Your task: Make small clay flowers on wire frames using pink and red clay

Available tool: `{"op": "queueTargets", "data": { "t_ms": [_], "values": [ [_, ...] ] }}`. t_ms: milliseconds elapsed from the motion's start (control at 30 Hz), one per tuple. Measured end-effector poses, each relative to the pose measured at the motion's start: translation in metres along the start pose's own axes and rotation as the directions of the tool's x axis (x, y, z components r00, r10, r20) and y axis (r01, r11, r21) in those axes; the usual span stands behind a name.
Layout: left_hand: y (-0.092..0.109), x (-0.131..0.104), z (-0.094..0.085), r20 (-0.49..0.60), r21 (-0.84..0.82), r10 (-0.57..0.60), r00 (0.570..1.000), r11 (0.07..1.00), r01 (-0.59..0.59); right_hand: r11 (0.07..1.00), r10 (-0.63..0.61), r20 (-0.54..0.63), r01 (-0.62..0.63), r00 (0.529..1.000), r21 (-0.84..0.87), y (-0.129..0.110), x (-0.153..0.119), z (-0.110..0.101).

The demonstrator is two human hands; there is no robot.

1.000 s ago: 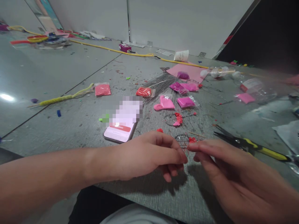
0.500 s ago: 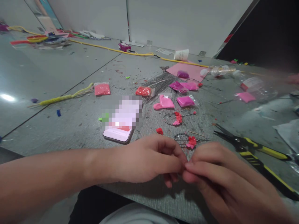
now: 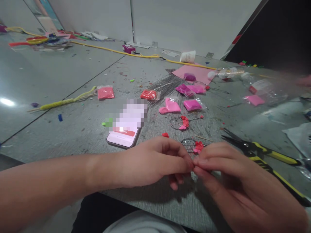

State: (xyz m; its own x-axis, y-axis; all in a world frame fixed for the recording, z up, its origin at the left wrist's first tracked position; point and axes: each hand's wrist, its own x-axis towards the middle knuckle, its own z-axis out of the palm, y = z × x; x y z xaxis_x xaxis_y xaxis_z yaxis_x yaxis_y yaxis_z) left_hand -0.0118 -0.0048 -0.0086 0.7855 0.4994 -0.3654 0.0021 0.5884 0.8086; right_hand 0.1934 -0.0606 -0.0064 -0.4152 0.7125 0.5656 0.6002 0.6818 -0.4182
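Note:
My left hand (image 3: 167, 158) and my right hand (image 3: 225, 168) meet fingertip to fingertip low over the grey table. Both are closed in a pinch; whatever lies between the tips is hidden or too small to name. Just beyond them sits a round dark wire frame (image 3: 188, 144) with a red and pink clay flower cluster (image 3: 198, 147) on its side. A second wire frame (image 3: 175, 123) with similar clay petals (image 3: 184, 122) lies farther back. A small red clay lump (image 3: 165, 134) shows above my left hand. A thin wooden stick (image 3: 203, 138) lies beside the nearer frame.
Yellow-black pliers (image 3: 274, 157) lie at right, jaws open. A phone (image 3: 121, 140) rests left of my hands. Beyond are bags of pink clay (image 3: 192, 104) and red clay (image 3: 148, 94), a wire bundle (image 3: 165, 85), pink paper (image 3: 201, 72) and plastic bottles (image 3: 263, 87). A yellow cable (image 3: 116, 50) crosses the back.
My right hand has turned slightly, its thumb and finger shifting up a little at the left fingertips. My left hand has hardly moved. The objects on the table stay where they were.

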Motion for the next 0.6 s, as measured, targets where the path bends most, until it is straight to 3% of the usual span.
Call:
{"op": "queueTargets", "data": {
  "t_ms": [100,367,600],
  "values": [
    [-0.0014,-0.0003,-0.0003,-0.003,0.003,0.000,1.000,1.000,0.000,0.996,0.048,-0.046,-0.044,0.998,0.081,-0.0002,-0.0036,0.0060],
    [-0.0004,-0.0021,-0.0013,0.005,0.011,0.023,1.000,1.000,-0.023,0.997,0.022,0.013,-0.023,1.000,0.074,0.0011,0.0001,0.0031],
    [0.0009,-0.0041,-0.0016,0.000,0.074,0.010,1.000,0.997,-0.010,0.989,0.089,0.035,-0.092,0.995,0.116,-0.0027,0.0011,0.0018]
  ]
}}
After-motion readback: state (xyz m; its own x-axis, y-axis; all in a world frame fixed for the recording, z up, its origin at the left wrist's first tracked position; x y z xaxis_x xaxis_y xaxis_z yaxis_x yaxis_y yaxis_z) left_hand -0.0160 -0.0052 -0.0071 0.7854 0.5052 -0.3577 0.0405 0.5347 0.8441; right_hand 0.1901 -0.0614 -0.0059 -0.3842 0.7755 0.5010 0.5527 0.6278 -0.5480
